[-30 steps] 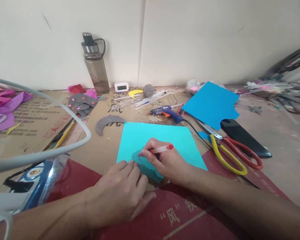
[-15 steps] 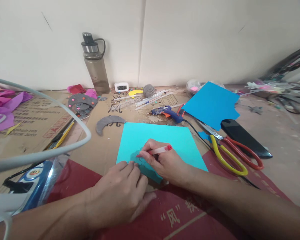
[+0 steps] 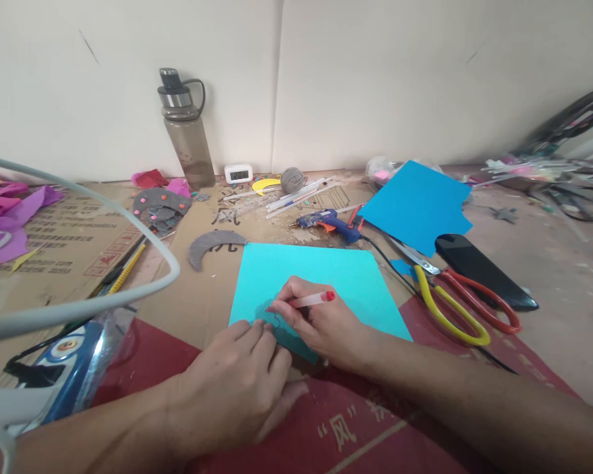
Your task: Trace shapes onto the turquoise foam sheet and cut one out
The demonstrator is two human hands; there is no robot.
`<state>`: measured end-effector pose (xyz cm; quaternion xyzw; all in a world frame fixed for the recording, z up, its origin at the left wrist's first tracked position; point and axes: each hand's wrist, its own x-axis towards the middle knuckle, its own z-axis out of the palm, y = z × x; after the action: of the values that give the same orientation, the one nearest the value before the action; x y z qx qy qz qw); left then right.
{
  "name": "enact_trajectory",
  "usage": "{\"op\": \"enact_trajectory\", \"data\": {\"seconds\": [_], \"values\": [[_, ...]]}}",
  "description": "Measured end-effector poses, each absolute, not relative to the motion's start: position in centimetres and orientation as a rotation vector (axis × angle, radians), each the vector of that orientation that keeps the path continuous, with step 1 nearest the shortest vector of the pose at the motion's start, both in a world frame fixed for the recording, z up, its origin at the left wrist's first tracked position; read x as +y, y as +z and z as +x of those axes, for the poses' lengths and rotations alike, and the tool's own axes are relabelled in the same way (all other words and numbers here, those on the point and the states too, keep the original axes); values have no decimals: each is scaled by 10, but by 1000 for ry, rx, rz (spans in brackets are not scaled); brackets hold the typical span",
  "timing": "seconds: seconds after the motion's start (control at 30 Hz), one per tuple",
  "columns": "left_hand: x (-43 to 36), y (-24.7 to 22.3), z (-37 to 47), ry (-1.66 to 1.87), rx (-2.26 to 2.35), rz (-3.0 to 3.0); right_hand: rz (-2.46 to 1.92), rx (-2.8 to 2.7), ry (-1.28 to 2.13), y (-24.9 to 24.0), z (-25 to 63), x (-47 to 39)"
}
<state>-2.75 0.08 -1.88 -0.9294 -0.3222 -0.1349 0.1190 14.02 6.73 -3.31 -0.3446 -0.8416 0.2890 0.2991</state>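
While the left hand presses flat-fingered on the turquoise rectangular paper sheet, the right hand pinches a red-capped translucent pen over it; red-and-yellow-handled metal scissors lie to the right.

A paint-smudged table, partly covered by printed tan-and-red cardboard, carries a turquoise sheet under the left hand and right hand. Beyond the left hand lie a gray felt crescent, a water bottle standing upright and a digital clock; beyond the right hand, a blue glue gun and gray yarn ball. To the right hand's right are red-and-yellow-handled scissors and a black smartphone.
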Motion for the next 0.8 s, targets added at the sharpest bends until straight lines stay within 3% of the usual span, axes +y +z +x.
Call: {"op": "enact_trajectory", "data": {"seconds": [0.8], "values": [[1, -20, -27, -420, -938, -2725, -929, -2240, 751, -33, 134, 69]]}}
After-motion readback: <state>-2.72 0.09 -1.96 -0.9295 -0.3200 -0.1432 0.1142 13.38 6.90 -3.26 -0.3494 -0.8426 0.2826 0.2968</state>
